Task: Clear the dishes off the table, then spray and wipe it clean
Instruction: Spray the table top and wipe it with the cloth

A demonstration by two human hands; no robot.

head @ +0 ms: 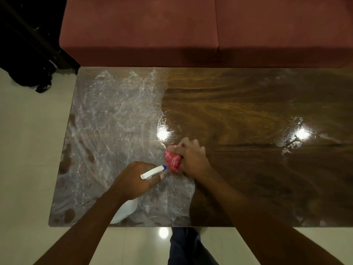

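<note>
A glossy dark wooden table (248, 104) fills the middle of the head view. Its left half is covered with whitish wet smears and streaks (114, 115); the right half shines brown. My left hand (133, 180) grips a white spray bottle (152, 171) with a blue nozzle tip pointing right, the bottle's body showing below my wrist. My right hand (193, 157) is closed on a bunched red cloth (172, 160), pressing it on the tabletop at the border between the smeared and shiny areas. No dishes are in view.
A red sofa (191, 31) runs along the table's far edge. A black bag (28, 69) lies on the pale tiled floor (28, 150) at the far left. My leg in dark trousers (187, 247) stands at the near table edge.
</note>
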